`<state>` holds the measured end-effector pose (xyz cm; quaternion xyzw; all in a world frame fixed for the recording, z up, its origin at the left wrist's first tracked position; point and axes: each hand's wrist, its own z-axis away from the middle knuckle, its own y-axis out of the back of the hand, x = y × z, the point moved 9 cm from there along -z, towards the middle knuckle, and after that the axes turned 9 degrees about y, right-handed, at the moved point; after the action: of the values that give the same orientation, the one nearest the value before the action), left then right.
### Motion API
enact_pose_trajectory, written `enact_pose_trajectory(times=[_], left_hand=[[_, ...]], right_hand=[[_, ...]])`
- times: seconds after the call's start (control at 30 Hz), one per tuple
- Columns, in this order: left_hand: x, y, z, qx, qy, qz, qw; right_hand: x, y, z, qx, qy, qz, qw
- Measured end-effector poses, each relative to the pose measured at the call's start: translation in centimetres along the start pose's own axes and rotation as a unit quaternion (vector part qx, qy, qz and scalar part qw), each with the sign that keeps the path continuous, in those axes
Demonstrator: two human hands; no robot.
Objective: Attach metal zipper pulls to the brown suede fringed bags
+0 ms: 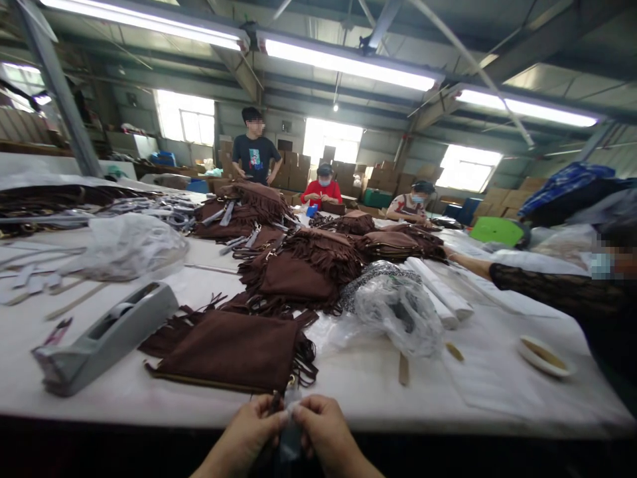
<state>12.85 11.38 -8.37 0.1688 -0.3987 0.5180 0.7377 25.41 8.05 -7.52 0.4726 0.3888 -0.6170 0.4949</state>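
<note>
We read no writing anywhere. Our left hand (251, 431) and right hand (321, 428) pinched a small clear wrapper (290, 435). A brown fringed bag (233, 350) lay at twelve o'clock.

A factory workshop: brown fringed bags (293, 275) heaped on a worktable (378, 392), stacked cartons (293, 171).

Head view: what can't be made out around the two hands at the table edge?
- Small item pinched between left hand and right hand: fingers cover it, too small to identify.
- Both forearms: cut off by the bottom edge.
- Zipper end of the brown fringed bag: partly behind the fingers.
- Tape dispenser roll: blurred.
</note>
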Motion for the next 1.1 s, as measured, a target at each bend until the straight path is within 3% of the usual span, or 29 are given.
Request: enact_pose_trajectory(times=[0.13, 0.33, 0.6, 0.73, 0.87, 0.97, 1.1], left_hand=[[0.3, 0.4, 1.7, 0.009, 0.046, 0.004, 0.999], [-0.1, 1.1, 4.3, -0.051, 0.078, 0.034, 0.995], [0.8, 0.8, 3.8, -0.076, 0.067, -0.026, 0.995], [0.9, 0.7, 3.7, -0.074, 0.075, -0.014, 0.994], [1.4, 0.0, 4.0, -0.079, 0.045, -0.030, 0.995], [1.2, -0.6, 4.2, -0.086, 0.058, -0.006, 0.995], [0.5, -0.6, 4.1, -0.051, 0.075, -0.006, 0.996]], right_hand=[[-1.1, -0.4, 0.8, -0.011, -0.003, -0.007, 1.000], [-0.5, -0.2, 2.5, -0.041, 0.005, 0.048, 0.998], [-0.1, 0.7, 3.7, -0.004, 0.072, 0.106, 0.992], [0.1, 0.2, 4.1, -0.019, 0.055, 0.112, 0.992], [0.8, -0.4, 4.2, -0.052, 0.024, 0.049, 0.997], [1.2, -0.6, 4.1, -0.067, 0.013, 0.027, 0.997], [1.1, -0.6, 4.1, -0.054, 0.023, 0.038, 0.998]])
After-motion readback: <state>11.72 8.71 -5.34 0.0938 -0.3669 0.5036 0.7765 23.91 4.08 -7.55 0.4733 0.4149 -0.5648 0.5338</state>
